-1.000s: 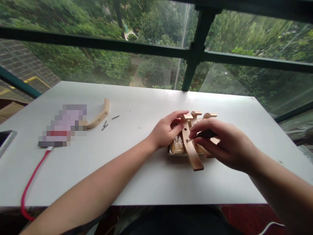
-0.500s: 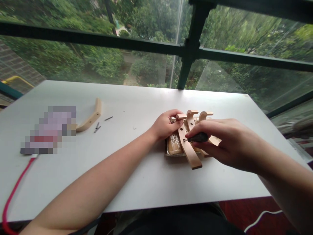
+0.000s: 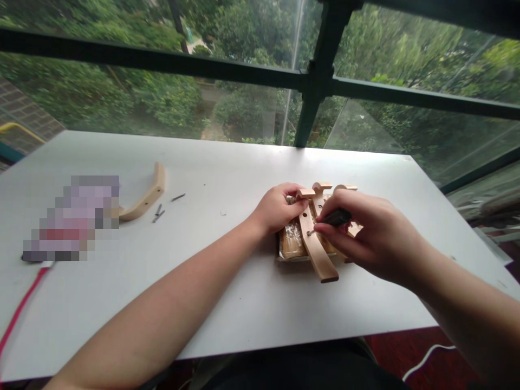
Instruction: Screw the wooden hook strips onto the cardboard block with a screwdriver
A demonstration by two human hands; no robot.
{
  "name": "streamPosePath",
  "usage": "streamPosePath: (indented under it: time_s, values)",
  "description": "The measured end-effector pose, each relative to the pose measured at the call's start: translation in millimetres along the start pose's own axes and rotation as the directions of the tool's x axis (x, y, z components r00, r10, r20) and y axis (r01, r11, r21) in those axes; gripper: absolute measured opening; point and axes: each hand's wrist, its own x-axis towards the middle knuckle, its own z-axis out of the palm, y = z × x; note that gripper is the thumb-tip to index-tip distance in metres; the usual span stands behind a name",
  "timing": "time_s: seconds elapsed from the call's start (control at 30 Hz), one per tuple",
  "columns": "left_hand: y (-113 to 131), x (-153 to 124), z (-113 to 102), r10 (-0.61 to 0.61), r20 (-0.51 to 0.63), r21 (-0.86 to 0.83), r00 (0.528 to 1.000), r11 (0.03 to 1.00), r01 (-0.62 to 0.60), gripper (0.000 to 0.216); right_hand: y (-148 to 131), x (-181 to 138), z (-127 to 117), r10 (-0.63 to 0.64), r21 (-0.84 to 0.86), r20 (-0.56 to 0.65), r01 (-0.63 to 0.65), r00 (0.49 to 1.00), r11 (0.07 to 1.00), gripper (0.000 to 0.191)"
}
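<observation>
My right hand [image 3: 365, 233] is closed around the dark handle of a screwdriver [image 3: 337, 218]. Its tip meets the lower hole of a pale wooden hook [image 3: 319, 257], where a small dark screw head shows. My left hand [image 3: 284, 208] grips the upper end of that same hook, thumb in front. The hook lies on a wooden board [image 3: 290, 241] partly covered in clear plastic wrap. Beside it on the board stand two more wooden hooks [image 3: 322, 187], the far one mostly hidden behind my right hand.
A loose curved wooden piece [image 3: 148, 200] with holes lies on the white table [image 3: 219, 314] to the left. Several screws [image 3: 157, 214] rest near it. Further left is a blurred-out flat object [image 3: 73, 216] with a red cable [image 3: 24, 303]. Windows [image 3: 244, 76] rise behind the table.
My right hand has turned a little on the screwdriver, whose tip stays at the same hole. My left hand keeps its hold on the hook. The whole view has shifted slightly.
</observation>
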Motion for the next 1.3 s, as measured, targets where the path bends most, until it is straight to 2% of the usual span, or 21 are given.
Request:
streamPosePath:
  time_s: [0.2,0.33,0.4,0.53,0.67,0.77,1.0,1.07,1.17,1.3]
  values:
    - [-1,0,-1,-0.022,0.013,-0.030,1.000,0.999,0.022,0.023,6,0,-8,-0.137,0.188,0.128,0.112,0.982,0.976,0.021]
    - [-1,0,-1,-0.025,0.007,-0.031,1.000,0.999,0.026,0.025,9,-4,-20,-0.220,0.166,0.250,0.183,0.943,0.969,0.029]
    - [-1,0,-1,-0.028,0.009,-0.023,1.000,0.999,0.028,0.025,11,-6,-23,-0.222,0.133,0.262,0.193,0.939,0.972,0.031]
    - [-3,1,-2,-0.030,0.015,-0.038,0.999,0.999,0.030,0.026,13,-6,-21,-0.199,0.053,0.190,0.192,0.961,0.980,0.023]
    - [-5,1,-2,-0.064,0.012,-0.058,0.998,0.996,0.065,0.028,11,-4,-16,-0.122,-0.007,0.079,0.123,0.989,0.992,0.010]
    - [-6,0,0,-0.069,0.015,-0.091,0.997,0.993,0.070,0.028,11,-5,-11,-0.064,-0.065,-0.015,0.063,0.998,0.996,0.011]
    - [-8,0,3,-0.049,-0.002,-0.093,0.999,0.994,0.049,0.028,19,-17,7,-0.059,-0.119,-0.076,0.050,0.995,0.992,0.017]
    - [-9,0,2,-0.043,0.006,-0.104,0.999,0.994,0.044,0.027,19,-16,7,-0.066,-0.078,-0.038,0.063,0.997,0.995,0.015]
    - [-9,1,2,-0.039,0.020,-0.105,0.999,0.994,0.041,0.026,15,-10,-3,-0.115,-0.029,0.106,0.119,0.988,0.992,0.012]
    - [-10,2,1,-0.051,0.026,-0.097,0.998,0.994,0.053,0.027,8,-3,-18,-0.159,-0.055,0.338,0.188,0.928,0.981,0.021]
